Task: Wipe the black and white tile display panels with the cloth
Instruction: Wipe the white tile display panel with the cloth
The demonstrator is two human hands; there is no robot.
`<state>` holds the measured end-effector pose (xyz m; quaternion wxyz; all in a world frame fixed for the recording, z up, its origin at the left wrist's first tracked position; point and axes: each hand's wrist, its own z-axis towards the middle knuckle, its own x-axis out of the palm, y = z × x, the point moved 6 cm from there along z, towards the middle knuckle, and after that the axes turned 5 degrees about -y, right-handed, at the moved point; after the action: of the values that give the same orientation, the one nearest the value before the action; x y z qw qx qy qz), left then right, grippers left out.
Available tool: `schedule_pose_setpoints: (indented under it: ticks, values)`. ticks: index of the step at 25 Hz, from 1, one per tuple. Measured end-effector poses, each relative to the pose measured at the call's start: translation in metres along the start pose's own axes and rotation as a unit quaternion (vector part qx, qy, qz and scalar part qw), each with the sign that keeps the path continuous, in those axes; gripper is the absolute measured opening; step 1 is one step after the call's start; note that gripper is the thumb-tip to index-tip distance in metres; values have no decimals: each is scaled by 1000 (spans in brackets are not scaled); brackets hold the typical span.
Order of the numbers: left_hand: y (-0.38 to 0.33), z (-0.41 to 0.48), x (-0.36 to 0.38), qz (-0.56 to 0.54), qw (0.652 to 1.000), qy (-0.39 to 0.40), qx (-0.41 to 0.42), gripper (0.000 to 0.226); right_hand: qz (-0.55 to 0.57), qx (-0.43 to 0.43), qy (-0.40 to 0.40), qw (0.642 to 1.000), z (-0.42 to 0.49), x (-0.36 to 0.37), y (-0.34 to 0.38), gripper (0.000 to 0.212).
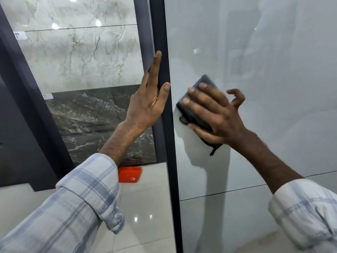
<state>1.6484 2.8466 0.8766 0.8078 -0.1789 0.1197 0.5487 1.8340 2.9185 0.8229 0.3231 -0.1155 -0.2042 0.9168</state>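
The plaid left sleeve (73, 207) leads up to the left hand (147, 105), whose straight fingers lie along the dark frame (170, 161) of the glossy white tile panel (273, 70), probably steadying it. Just across the frame, the right hand (217, 115) presses a dark cloth (206, 83) flat against that panel near its left edge. Even palm pressure and overlapping strokes run right up to the frame should avoid streaks; the black marble tile (91, 115) behind looks untouched.

We look through one head-worn wide-angle camera, facing forward and slightly down, close to the white panel (273, 125), with the floor (145, 207) at seven o'clock.
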Motion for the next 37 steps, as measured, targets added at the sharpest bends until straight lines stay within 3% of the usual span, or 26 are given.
schedule_pose_setpoints:
  ticks: [2, 3, 5, 6, 7, 8, 10, 12, 13, 16, 18, 20, 21, 23, 24, 25, 27, 29, 30, 31, 32, 33, 35, 37]
  values:
    - [-2, -6, 6, -18, 1000, -16, -1, 67, -25, 134, -28, 990, -17, 2, 13, 62]
    - [-4, -8, 9, -26, 999, -24, 2, 66, -20, 114, -19, 993, -36, 10, 39, 63]
    - [-7, -12, 12, -36, 999, -32, 3, 65, 22, -49, 32, 998, -67, 17, 80, 64]
    - [-6, -14, 14, -38, 999, -34, -2, 65, 42, -114, 49, 991, -72, 15, 78, 63]
    - [-6, -16, 15, -43, 998, -36, -5, 64, 50, -126, 48, 990, -70, 11, 65, 62]
    - [-6, -19, 17, -50, 998, -41, -5, 64, 40, -90, 42, 994, -63, 9, 46, 61]
    - [-6, -25, 20, -63, 997, -48, -8, 64, -7, 94, 2, 996, -50, 3, 8, 62]
    - [-6, -31, 24, -74, 995, -67, -16, 62, -40, 251, -50, 966, -65, 3, 14, 63]
    - [-6, -34, 25, -80, 993, -80, -19, 61, -36, 278, -50, 959, -82, 9, 36, 65]
    - [-7, -44, 31, -96, 991, -93, -18, 60, -2, 184, 54, 981, -145, 32, 124, 78]
    - [-4, -55, 38, -100, 991, -88, -25, 61, 11, 120, 89, 989, -174, 32, 137, 84]
    - [2, -67, 44, -102, 991, -78, -30, 64, 21, 149, 87, 985, -174, 28, 110, 80]
    - [4, -72, 48, -104, 992, -71, -30, 66, 22, 211, 72, 975, -173, 24, 90, 76]
    - [7, -79, 52, -110, 991, -64, -28, 67, 13, 394, 10, 919, -182, 14, 56, 73]
    - [8, -81, 54, -115, 991, -64, -28, 65, 11, 491, -21, 871, -195, 11, 53, 73]
    - [7, -83, 56, -123, 990, -67, -31, 63, 15, 588, -52, 807, -213, 10, 60, 74]
    - [6, -84, 57, -130, 988, -79, -40, 60, 40, 757, -102, 644, -252, 15, 98, 80]
    - [3, -85, 56, -132, 986, -97, -40, 60, 62, 853, -165, 490, -278, 23, 137, 86]
    - [2, -85, 55, -136, 984, -107, -41, 60, 61, 873, -183, 449, -279, 27, 148, 88]
    - [0, -86, 54, -141, 983, -113, -46, 60, 55, 882, -179, 432, -270, 32, 156, 90]
    - [-1, -87, 54, -147, 981, -115, -49, 60, 46, 883, -159, 440, -253, 37, 161, 89]
    - [-3, -87, 54, -153, 980, -114, -49, 59, 35, 865, -137, 481, -228, 42, 165, 86]
    - [-4, -87, 55, -164, 979, -111, -47, 58, 10, 766, -95, 635, -177, 45, 179, 77]
    - [-4, -85, 57, -172, 978, -107, -42, 58, -1, 601, -34, 799, -159, 46, 189, 74]
